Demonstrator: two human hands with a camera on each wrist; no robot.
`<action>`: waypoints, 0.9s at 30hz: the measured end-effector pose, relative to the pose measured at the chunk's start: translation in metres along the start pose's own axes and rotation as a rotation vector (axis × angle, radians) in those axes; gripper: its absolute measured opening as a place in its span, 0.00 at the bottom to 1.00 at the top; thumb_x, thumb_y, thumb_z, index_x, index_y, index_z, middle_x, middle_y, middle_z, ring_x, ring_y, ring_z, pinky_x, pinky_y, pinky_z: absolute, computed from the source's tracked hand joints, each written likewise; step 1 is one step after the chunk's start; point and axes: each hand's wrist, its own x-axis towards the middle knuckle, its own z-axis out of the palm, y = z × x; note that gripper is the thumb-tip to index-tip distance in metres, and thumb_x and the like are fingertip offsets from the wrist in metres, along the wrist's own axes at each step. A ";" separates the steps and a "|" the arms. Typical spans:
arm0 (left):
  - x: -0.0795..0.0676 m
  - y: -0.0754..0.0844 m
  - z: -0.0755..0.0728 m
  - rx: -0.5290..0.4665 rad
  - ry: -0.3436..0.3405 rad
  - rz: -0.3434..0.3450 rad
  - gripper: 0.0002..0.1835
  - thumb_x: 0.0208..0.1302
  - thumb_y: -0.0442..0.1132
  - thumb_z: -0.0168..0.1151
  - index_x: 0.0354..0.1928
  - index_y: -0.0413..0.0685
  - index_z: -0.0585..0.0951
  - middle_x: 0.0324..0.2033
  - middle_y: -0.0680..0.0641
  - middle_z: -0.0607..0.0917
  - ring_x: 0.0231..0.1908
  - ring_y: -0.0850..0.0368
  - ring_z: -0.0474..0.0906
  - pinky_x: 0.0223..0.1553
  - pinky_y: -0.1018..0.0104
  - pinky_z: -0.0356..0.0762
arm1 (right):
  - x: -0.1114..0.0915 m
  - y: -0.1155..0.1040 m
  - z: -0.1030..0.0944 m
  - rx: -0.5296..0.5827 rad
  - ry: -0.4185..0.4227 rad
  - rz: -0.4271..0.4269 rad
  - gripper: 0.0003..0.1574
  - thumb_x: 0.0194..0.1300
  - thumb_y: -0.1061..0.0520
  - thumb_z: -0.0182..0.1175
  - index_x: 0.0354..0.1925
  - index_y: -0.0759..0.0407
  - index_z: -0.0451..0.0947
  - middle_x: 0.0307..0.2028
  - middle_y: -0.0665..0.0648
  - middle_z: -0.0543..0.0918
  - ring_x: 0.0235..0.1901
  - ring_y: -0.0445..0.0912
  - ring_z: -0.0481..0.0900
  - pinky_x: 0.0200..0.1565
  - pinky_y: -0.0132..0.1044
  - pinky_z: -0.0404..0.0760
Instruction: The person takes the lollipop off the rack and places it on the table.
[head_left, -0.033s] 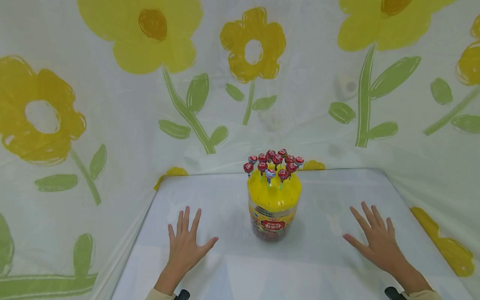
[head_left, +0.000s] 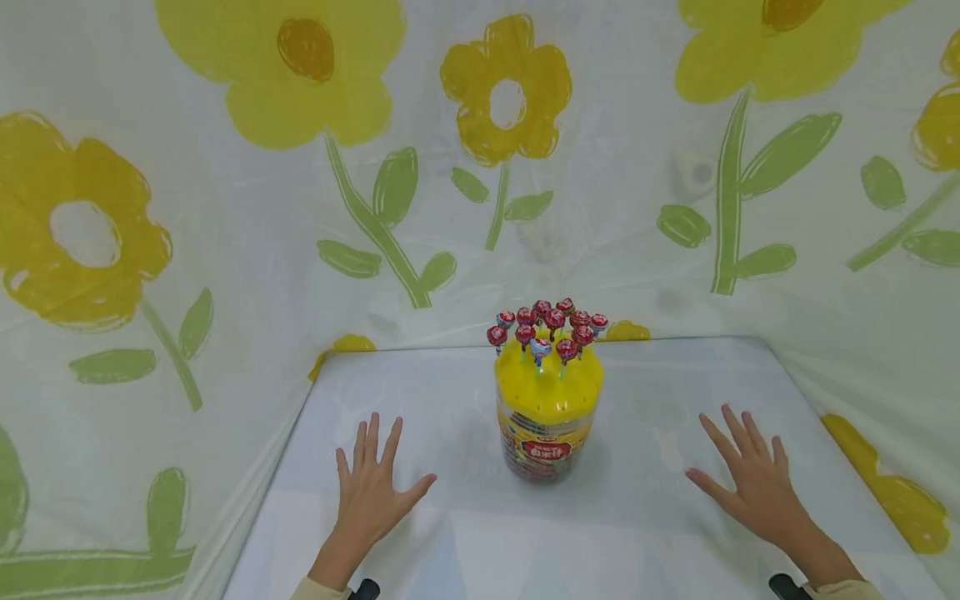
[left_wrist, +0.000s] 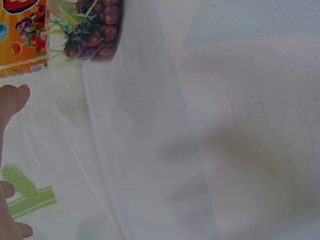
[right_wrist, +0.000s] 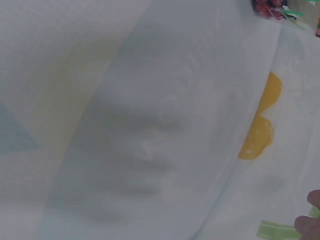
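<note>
A clear plastic jar (head_left: 546, 450) stands upright on the table, full of wrapped lollipops and topped by a yellow lid (head_left: 547, 396). Several lollipops (head_left: 554, 319) in red or blue wrappers stick up out of that lid. To the left of the jar, my left hand (head_left: 371, 497) is held with fingers spread and holds nothing. My right hand (head_left: 761, 492) is likewise spread and holds nothing, off to the jar's right. In the left wrist view, the jar's lower part (left_wrist: 97, 37) shows beyond the thumb; only a corner of the jar (right_wrist: 270, 9) appears in the right wrist view.
The pale table (head_left: 637, 550) has its far edge just behind the jar. A white cloth (head_left: 600, 208) printed with yellow flowers and green leaves hangs behind it and along both sides. Dark straps (head_left: 366, 590) sit at the wrists.
</note>
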 end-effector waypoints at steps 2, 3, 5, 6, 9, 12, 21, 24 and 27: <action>0.001 0.000 -0.001 0.003 0.005 0.002 0.52 0.39 0.74 0.52 0.66 0.59 0.53 0.66 0.43 0.47 0.64 0.43 0.44 0.52 0.31 0.43 | 0.000 0.000 0.000 -0.003 -0.002 0.002 0.52 0.49 0.39 0.60 0.67 0.45 0.47 0.67 0.57 0.41 0.65 0.56 0.32 0.52 0.64 0.21; 0.001 0.000 -0.001 0.002 0.007 0.003 0.52 0.39 0.74 0.52 0.66 0.59 0.53 0.66 0.43 0.47 0.64 0.43 0.44 0.52 0.31 0.43 | 0.000 0.000 0.000 -0.005 -0.002 0.003 0.52 0.49 0.39 0.60 0.67 0.45 0.47 0.67 0.57 0.41 0.65 0.56 0.32 0.52 0.64 0.21; 0.002 -0.001 -0.002 0.000 0.014 0.006 0.52 0.39 0.73 0.53 0.66 0.59 0.53 0.66 0.43 0.48 0.64 0.42 0.44 0.51 0.31 0.44 | 0.000 0.000 -0.001 -0.008 -0.001 0.008 0.52 0.49 0.39 0.60 0.67 0.45 0.46 0.67 0.57 0.41 0.65 0.58 0.34 0.52 0.64 0.21; 0.002 -0.001 -0.003 0.000 0.015 0.006 0.52 0.39 0.73 0.53 0.66 0.59 0.53 0.66 0.42 0.48 0.64 0.42 0.44 0.51 0.31 0.44 | 0.000 0.000 -0.001 -0.007 0.002 0.011 0.52 0.49 0.39 0.60 0.67 0.45 0.46 0.67 0.57 0.42 0.65 0.58 0.34 0.52 0.65 0.21; 0.003 -0.002 -0.004 -0.009 0.016 0.002 0.52 0.39 0.73 0.53 0.66 0.59 0.53 0.66 0.43 0.48 0.64 0.42 0.44 0.51 0.31 0.43 | 0.000 0.001 -0.002 0.007 0.008 0.020 0.52 0.50 0.39 0.60 0.67 0.46 0.47 0.67 0.59 0.43 0.65 0.58 0.35 0.52 0.65 0.22; 0.002 -0.003 -0.006 -0.019 0.019 -0.009 0.52 0.39 0.73 0.53 0.67 0.60 0.52 0.66 0.43 0.48 0.63 0.42 0.45 0.51 0.31 0.44 | -0.001 0.001 -0.004 0.058 0.011 0.034 0.51 0.50 0.41 0.60 0.67 0.46 0.48 0.67 0.60 0.44 0.65 0.57 0.34 0.52 0.66 0.23; 0.007 0.003 -0.008 -0.223 0.021 -0.067 0.49 0.41 0.68 0.58 0.65 0.57 0.56 0.65 0.44 0.52 0.63 0.43 0.47 0.51 0.32 0.46 | 0.000 -0.004 -0.015 0.287 0.005 0.095 0.44 0.55 0.51 0.60 0.66 0.49 0.51 0.65 0.63 0.51 0.63 0.61 0.44 0.50 0.70 0.45; 0.011 0.010 -0.011 -0.375 0.002 -0.092 0.47 0.43 0.65 0.60 0.65 0.57 0.56 0.65 0.46 0.53 0.63 0.46 0.48 0.52 0.34 0.49 | 0.004 -0.011 -0.025 0.330 0.006 0.120 0.43 0.57 0.53 0.58 0.66 0.49 0.50 0.64 0.63 0.53 0.63 0.56 0.47 0.50 0.66 0.52; 0.016 0.016 -0.014 -0.529 -0.041 -0.093 0.44 0.46 0.62 0.60 0.65 0.59 0.54 0.65 0.49 0.54 0.63 0.49 0.49 0.53 0.39 0.53 | 0.009 -0.019 -0.034 0.333 0.032 0.148 0.42 0.57 0.52 0.58 0.66 0.48 0.51 0.62 0.61 0.59 0.61 0.51 0.53 0.47 0.59 0.62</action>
